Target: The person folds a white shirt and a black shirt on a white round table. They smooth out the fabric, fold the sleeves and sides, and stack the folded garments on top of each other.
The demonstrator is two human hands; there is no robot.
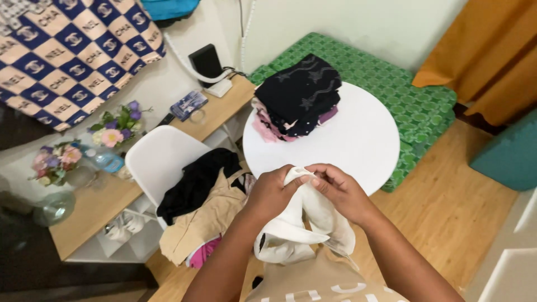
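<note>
My left hand (271, 193) and my right hand (340, 190) both grip the top edge of a white garment (302, 229), which hangs down in front of me at the near rim of a round white table (363, 142). A stack of folded clothes sits at the far left of the table, with a dark patterned garment (302, 92) on top and pink pieces (263, 126) beneath it.
A white chair (162, 154) to the left carries a pile of black, beige and pink clothes (204, 204). Behind it runs a wooden desk (95, 210) with flower bunches and a black box. A green mat (414, 95) lies beyond the table, orange curtains at the right.
</note>
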